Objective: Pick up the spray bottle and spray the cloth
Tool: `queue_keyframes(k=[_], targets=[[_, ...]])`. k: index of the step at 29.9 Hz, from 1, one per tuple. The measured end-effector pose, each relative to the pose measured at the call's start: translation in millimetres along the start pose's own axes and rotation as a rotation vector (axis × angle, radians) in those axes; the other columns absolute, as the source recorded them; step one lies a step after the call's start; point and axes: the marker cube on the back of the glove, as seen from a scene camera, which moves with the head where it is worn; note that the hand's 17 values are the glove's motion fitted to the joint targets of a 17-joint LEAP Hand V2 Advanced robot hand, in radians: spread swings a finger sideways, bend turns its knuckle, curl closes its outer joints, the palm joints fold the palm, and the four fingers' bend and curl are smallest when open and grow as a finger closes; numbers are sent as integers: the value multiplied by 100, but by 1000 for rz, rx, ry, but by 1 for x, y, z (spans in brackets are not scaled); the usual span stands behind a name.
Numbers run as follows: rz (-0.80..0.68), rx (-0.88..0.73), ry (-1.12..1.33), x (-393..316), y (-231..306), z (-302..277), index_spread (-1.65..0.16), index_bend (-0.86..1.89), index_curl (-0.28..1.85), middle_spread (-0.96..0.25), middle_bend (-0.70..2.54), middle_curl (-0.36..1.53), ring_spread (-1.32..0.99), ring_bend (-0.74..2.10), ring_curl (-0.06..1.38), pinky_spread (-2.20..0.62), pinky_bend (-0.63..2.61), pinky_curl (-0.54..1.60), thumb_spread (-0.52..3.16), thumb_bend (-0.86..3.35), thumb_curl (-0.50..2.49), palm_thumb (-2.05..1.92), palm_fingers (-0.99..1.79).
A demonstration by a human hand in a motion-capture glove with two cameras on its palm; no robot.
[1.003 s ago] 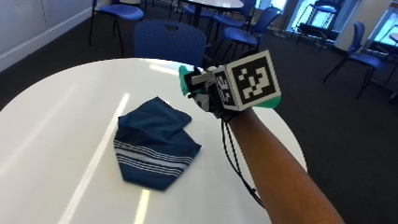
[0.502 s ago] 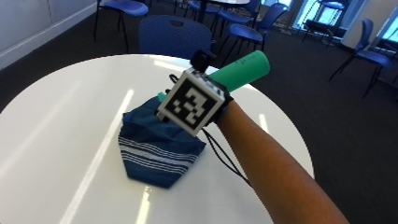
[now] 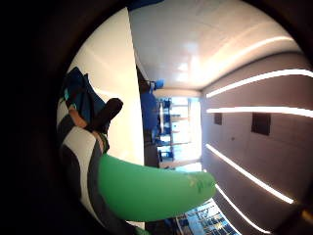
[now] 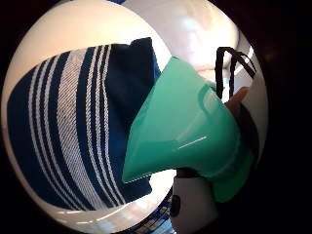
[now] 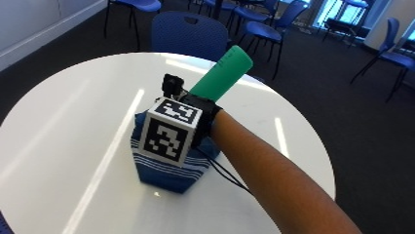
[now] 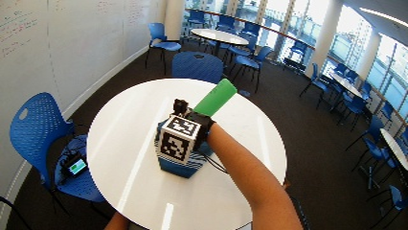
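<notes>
The round table (image 5: 58, 122) is seen from above the person's shoulder, close in; the same table (image 6: 127, 124) is seen from higher and farther back. From the palm, the cloth (image 4: 73, 126) and spray bottle (image 3: 146, 188) are viewed closely.

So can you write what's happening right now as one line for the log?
hand: black-gloved right hand grips green plastic spray bottle | bottle: tilted, nozzle end over cloth | cloth: blue white-striped cloth on round white table

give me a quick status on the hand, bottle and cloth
Right hand grips spray bottle, tilted, nozzle end down. Bottle over striped cloth on white table. Nothing in the way.
</notes>
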Motion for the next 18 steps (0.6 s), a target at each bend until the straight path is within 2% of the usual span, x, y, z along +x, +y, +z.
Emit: queue_keyframes(k=[14,18], targets=[[-66,49,65,-13,0,-10,-29,26,53,-15,48,50,-19,57,44,-23,42,37,37,-4,78,89,135],[-38,55,36,-16,0,-13,-29,26,53,-15,48,50,-19,57,44,-23,43,37,37,-4,78,89,135]])
